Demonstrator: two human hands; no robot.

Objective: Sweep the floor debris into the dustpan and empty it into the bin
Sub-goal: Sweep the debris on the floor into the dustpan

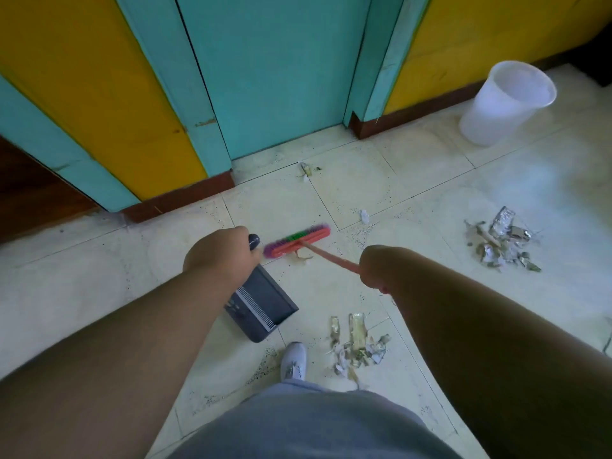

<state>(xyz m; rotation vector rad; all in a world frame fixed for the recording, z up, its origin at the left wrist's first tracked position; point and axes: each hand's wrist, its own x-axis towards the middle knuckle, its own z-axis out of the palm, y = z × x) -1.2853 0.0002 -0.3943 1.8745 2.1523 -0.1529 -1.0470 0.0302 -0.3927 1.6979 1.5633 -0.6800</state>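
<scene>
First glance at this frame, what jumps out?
The two bare arms fill the foreground: the left hand grips the dark dustpan by its handle, and the right hand holds the pink broom just beyond it. Behind them stand a turquoise door and yellow walls. Shredded debris lies in heaps on the pale tiles at right and near the white shoe, with a white bin at far right.

Dustpan (265, 306) on floor (430, 180), centre, below left hand (220, 251). Broom head (298, 241) on floor just beyond dustpan, right of left hand; handle slants back to right hand (376, 268). Debris pile (357, 342) right of dustpan, beside shoe (293, 359). Second debris pile (501, 240) far right. Small scraps (306, 168) ahead, near door (275, 71). Bin (506, 101) far right, by wall (480, 38).
</scene>
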